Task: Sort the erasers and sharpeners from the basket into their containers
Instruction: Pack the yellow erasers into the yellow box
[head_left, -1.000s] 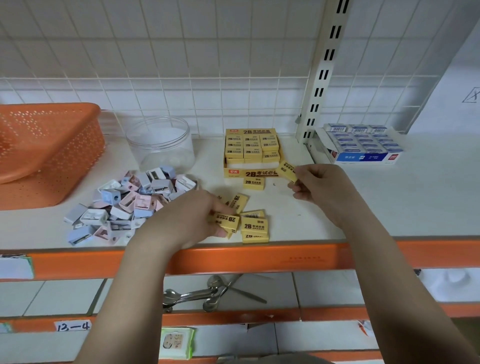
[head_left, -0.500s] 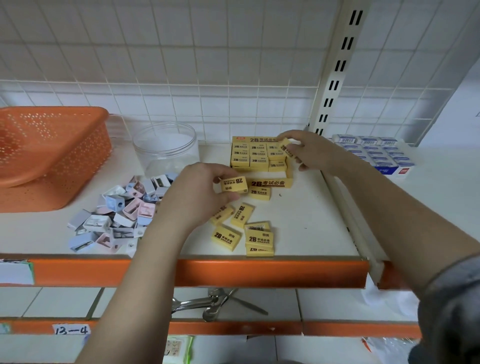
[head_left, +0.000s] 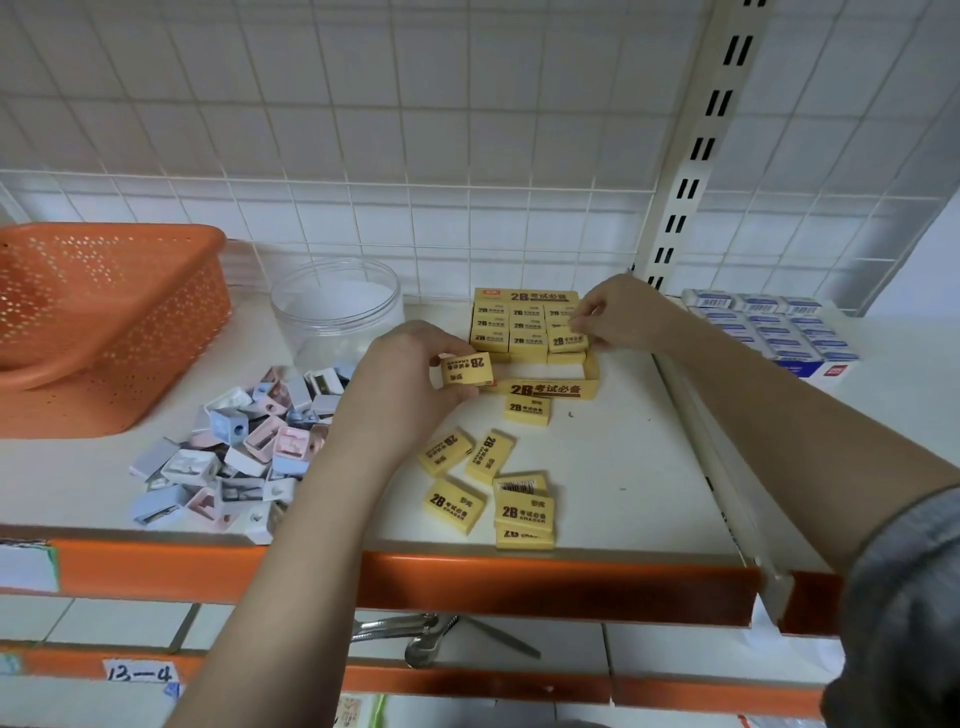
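- I've got a yellow eraser (head_left: 466, 369) pinched in my left hand (head_left: 400, 395), thumb under it and fingers curled over the top, lifted off the shelf (head_left: 623, 457) with its long axis running left to right.
- The eraser box (head_left: 540, 387) lies just to the right of that eraser, almost touching its near-left corner; the open slot shows as a bare strip along the box's front row, right behind the printed front wall.
- That's the relation that matters: the gap runs left to right too, so I judge the eraser already lines up and needs only a short carry rightward and a little back.
- My right hand (head_left: 618, 314) is over the box's far-right part, fingertips curled onto a packed eraser (head_left: 569, 340) in the right column, pinching or pressing it into place; I can't tell which from here.
- The left hand is the nearer one to the front gap; the right sits further back over the box.
- Seven loose erasers (head_left: 506, 488) lie on the shelf in front of the box, one just at its front wall, the rest clustered toward the shelf edge at mixed angles.
- Further left, the sharpeners (head_left: 234, 457) sit in an unsorted pastel heap, with the clear jar (head_left: 337, 312) behind them, nothing visible inside it.
- The orange basket (head_left: 98, 322) stands at the far left, tilted; I see nothing in the part of its inside that shows.
- By my read the erasers are well along, the sharpeners not yet begun.
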